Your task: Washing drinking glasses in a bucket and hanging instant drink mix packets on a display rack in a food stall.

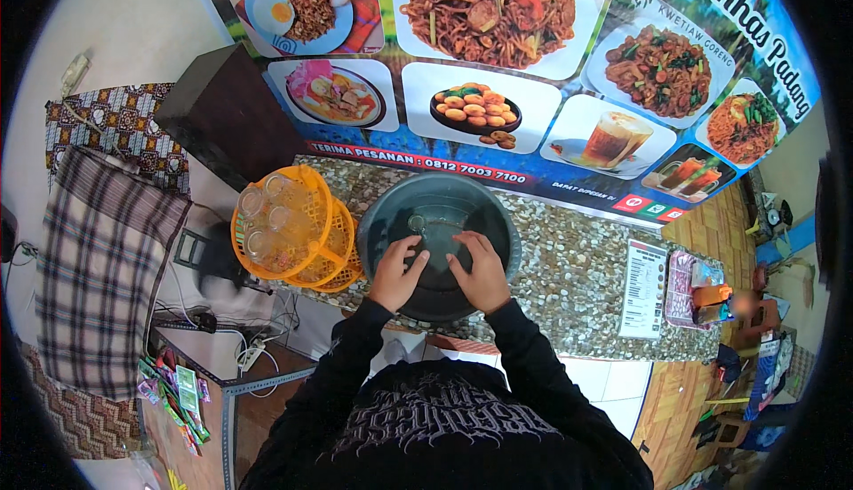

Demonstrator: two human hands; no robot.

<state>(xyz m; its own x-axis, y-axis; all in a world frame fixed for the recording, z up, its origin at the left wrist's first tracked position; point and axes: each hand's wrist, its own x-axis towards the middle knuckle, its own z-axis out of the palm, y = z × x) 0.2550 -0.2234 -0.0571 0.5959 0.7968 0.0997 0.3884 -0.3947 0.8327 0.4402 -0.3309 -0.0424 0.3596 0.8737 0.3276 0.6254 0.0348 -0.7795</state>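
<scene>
Left hand [397, 274] and right hand [482, 272], fingers parted and seemingly empty, are over the dark plastic basin [444, 191] on the pebbled countertop [573, 268], near an apparent clear glass [417, 223] inside; a wide leftward swing could tip the adjacent orange tiered rack [326, 213], spilling its drinking glasses [286, 221].

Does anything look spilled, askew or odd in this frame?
Nothing looks spilled around the dark basin or orange rack. The untidy spot is the loose cables below the counter's left end: they cross in a jumble rather than running neatly.
</scene>
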